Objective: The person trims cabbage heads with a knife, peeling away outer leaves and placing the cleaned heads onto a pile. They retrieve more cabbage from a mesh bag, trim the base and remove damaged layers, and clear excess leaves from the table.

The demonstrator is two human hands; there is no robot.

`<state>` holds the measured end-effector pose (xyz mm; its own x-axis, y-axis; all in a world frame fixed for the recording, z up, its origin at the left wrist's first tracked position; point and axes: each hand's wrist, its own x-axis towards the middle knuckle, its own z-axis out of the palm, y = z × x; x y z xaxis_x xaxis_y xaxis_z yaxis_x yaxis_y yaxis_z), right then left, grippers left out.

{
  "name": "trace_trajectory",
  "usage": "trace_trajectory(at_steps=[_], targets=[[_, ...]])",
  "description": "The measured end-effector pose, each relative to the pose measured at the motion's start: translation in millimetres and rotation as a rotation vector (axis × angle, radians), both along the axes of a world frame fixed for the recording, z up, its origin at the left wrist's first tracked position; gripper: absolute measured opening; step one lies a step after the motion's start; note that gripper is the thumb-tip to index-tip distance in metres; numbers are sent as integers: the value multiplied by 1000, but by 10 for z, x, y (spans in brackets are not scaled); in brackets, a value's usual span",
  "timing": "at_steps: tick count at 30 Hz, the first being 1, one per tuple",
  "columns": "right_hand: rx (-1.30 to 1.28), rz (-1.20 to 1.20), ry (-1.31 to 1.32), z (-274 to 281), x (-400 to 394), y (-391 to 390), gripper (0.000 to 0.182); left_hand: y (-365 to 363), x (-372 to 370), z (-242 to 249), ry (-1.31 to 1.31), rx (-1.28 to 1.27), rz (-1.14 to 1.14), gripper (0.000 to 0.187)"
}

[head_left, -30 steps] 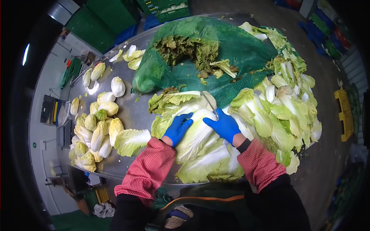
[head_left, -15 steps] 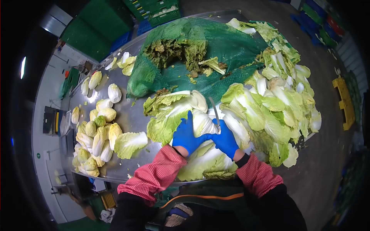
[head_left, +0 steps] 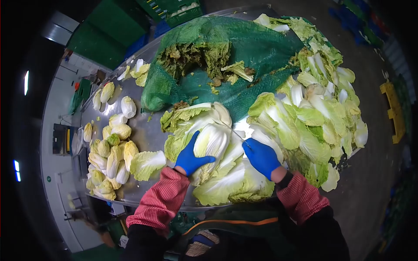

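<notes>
My left hand (head_left: 191, 156), in a blue glove, holds a napa cabbage (head_left: 212, 142) from its left side, thumb laid across the lower part. The cabbage's pale base points away from me. In my right hand (head_left: 261, 155), also gloved in blue, is a knife (head_left: 238, 135); its thin blade reaches up and left to the base of the cabbage. The handle is mostly hidden in the fist. Loose outer leaves (head_left: 235, 185) lie under and in front of both hands, and more leaves (head_left: 183, 123) spread out behind the left one.
Trimmed cabbage heads (head_left: 114, 158) are grouped on the left of the metal table (head_left: 146, 130). A green mesh sack (head_left: 261, 56) with wilted brown leaves (head_left: 196, 58) lies at the back. Cut leaves (head_left: 320, 113) are heaped on the right. Green crates (head_left: 185, 15) stand beyond the table.
The cabbage has turned so that its length shows and its base faces away. My left hand has shifted left and down, my right hand slightly right, and the knife blade now tilts toward the base.
</notes>
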<state>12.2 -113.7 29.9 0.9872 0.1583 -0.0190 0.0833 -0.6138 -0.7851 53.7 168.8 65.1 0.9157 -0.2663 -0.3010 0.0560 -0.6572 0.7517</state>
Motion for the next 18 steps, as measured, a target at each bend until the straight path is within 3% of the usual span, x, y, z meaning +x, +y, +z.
trace_trajectory(at_steps=[2, 3, 9, 15, 18], targets=[[-22, 59, 162, 56, 160, 96, 16, 19, -48, -37, -26, 7, 20, 111], [38, 56, 51, 52, 197, 155, 13, 28, -47, -34, -38, 14, 29, 111], [-11, 178, -38, 157, 311, 256, 10, 40, -20, -75, -30, 5, 56, 108], [-145, 205, -66, -139, 349, 372, 8, 37, 14, -53, 27, 7, 90, 107], [-331, 147, -39, -427, 457, 453, 10, -16, 42, -48, 25, 99, 104, 106]])
